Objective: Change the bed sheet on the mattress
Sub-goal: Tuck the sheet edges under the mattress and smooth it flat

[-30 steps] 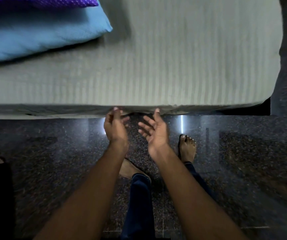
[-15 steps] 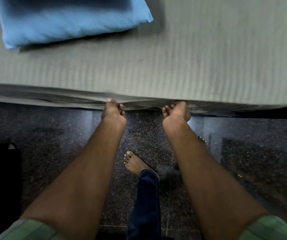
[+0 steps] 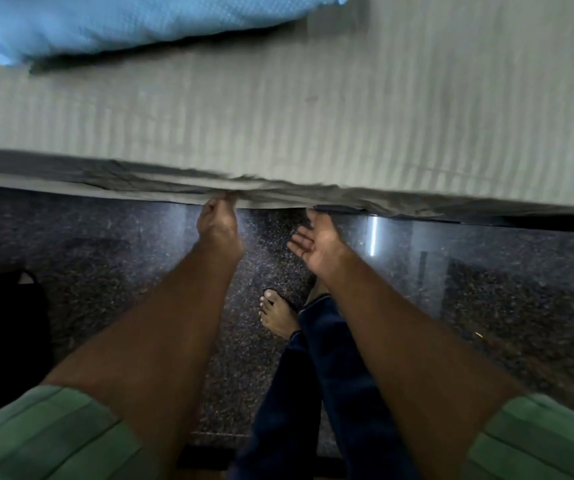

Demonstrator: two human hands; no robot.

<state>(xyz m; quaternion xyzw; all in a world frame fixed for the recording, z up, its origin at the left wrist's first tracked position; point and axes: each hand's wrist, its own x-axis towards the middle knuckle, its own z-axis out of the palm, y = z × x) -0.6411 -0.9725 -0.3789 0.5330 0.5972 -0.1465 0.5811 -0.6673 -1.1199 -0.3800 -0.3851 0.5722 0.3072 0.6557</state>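
Observation:
A grey-green striped bed sheet (image 3: 313, 109) covers the mattress across the upper half of the view. Its near edge (image 3: 160, 183) is bunched and wrinkled along the mattress side. My left hand (image 3: 218, 225) pinches that bunched edge at the middle. My right hand (image 3: 315, 242) is palm up just below the mattress edge, fingers spread and relaxed, with its fingertips reaching toward the underside. It holds nothing that I can see.
A light blue pillow (image 3: 133, 22) lies on the sheet at the top left. Dark speckled stone floor (image 3: 486, 306) runs below the bed. A black object (image 3: 1, 323) stands at the left edge. My bare foot (image 3: 276, 315) and blue trouser legs are beneath my arms.
My right hand, curled at the mattress edge half a second ago, has opened palm up. My left hand now pinches the sheet's edge. The view has shifted left along the bed.

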